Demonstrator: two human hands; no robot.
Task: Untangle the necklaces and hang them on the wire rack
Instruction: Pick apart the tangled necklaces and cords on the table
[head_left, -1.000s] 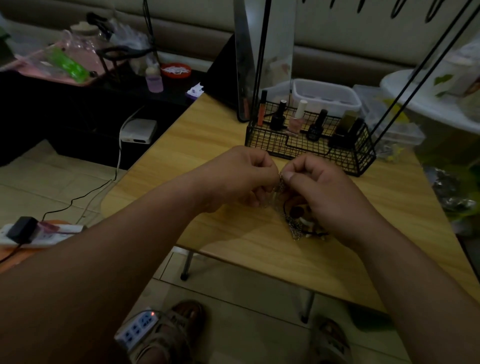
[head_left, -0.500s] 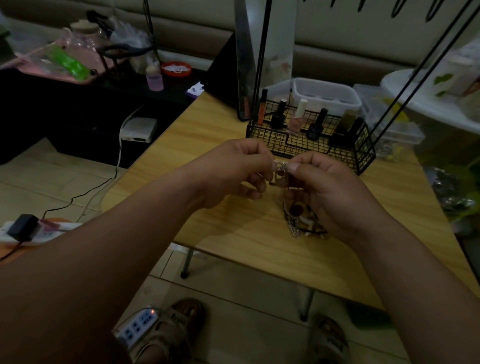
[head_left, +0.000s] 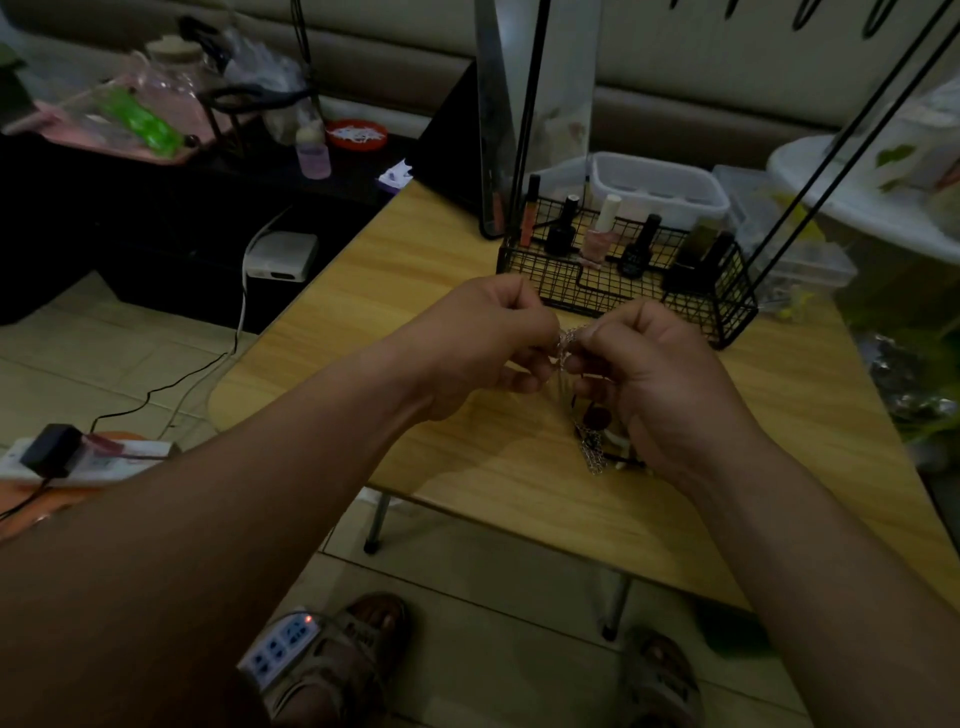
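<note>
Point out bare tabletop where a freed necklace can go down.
Bare: the table between the left hand and the mirror; also right of the right hand, before the rack. Crowded: the far edge, and the necklaces under the right hand.

- Light is dim; the whole room sits in shadow.
- Floor (head_left: 483, 618): pale tiles, cables (head_left: 171, 385) trailing at left.
- Counter (head_left: 395, 270): light wood grain, thin metal legs (head_left: 378, 519).
- Sofa (head_left: 727, 57): beige padded back, behind the counter.
- Low cabinet (head_left: 130, 223): dark, left of the counter.

Left hand (head_left: 483, 343) and right hand (head_left: 660, 379) pinching tangled necklaces (head_left: 571, 340) above wooden table (head_left: 415, 291), chains dangling, wire rack (head_left: 623, 280) of nail polish bottles (head_left: 602, 234) behind
</note>
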